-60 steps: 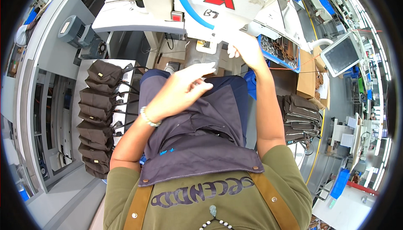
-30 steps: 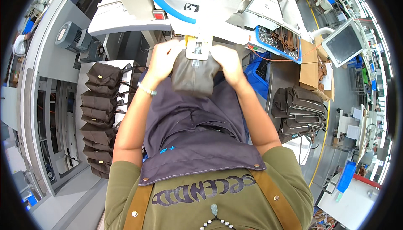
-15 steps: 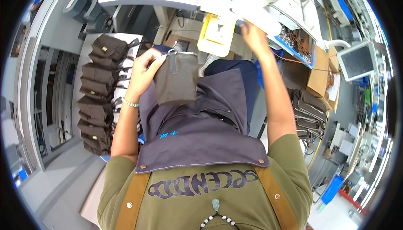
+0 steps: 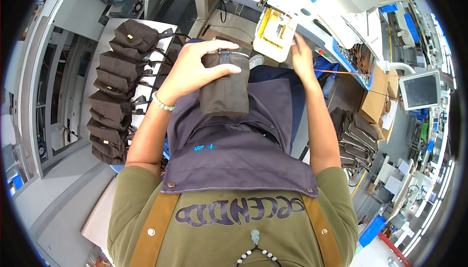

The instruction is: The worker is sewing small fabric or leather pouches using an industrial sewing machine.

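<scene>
My left hand [image 4: 197, 69] grips a small dark brown fabric bag [image 4: 225, 96] in front of my apron. Its thumb presses on the bag's front and its fingers reach across the top rim, around a short dark tab [image 4: 224, 58]. The bag hangs upright, with a metal zipper edge along its rim. Just beyond it, to the right, is a yellow-edged plate [image 4: 273, 40] on a white sewing machine [image 4: 336, 1]. My right hand [image 4: 302, 57] is raised beside the plate's right edge; its fingertips are partly hidden there, so their grip is unclear.
Several dark brown bags with straps [image 4: 109, 101] lie in a row on a white surface at left. More dark zippered pieces [image 4: 356, 138] hang at right. Near the machine are a blue-edged tray [image 4: 353, 62] of small parts, a cardboard box [image 4: 373, 99] and a screen [image 4: 419, 90].
My left hand has shifted from the bag's left rim to across its upper front, over the tab. My right hand has drawn slightly nearer, beside the yellow-edged plate. The whole view has shifted.
</scene>
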The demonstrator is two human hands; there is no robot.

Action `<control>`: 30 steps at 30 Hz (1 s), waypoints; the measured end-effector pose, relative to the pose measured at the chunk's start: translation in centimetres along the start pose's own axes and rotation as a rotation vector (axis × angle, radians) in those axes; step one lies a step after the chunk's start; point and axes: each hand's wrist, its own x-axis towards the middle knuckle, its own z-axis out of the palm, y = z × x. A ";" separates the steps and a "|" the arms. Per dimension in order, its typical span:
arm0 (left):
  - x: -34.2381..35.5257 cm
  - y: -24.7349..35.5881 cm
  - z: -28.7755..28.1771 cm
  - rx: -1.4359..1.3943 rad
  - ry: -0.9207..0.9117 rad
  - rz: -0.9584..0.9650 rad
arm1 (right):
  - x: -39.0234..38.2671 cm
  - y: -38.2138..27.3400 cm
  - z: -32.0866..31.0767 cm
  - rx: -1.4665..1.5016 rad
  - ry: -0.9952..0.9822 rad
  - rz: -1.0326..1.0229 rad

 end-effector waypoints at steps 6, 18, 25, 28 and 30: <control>3.9 -1.3 0.9 0.295 0.166 0.125 | -2.5 -4.0 1.5 0.483 -0.152 0.217; 4.7 -7.8 4.9 0.077 0.172 0.119 | -4.0 -7.7 7.5 0.827 -0.100 -0.010; 2.6 -5.7 3.0 0.020 0.161 -0.001 | -2.8 -11.6 7.3 0.639 -0.252 0.032; 2.7 -5.9 2.6 -0.040 0.130 -0.007 | -2.2 -11.2 6.9 0.642 -0.335 0.001; 2.7 -6.0 2.7 -0.119 0.132 -0.008 | -2.1 -11.0 6.5 0.657 -0.380 0.016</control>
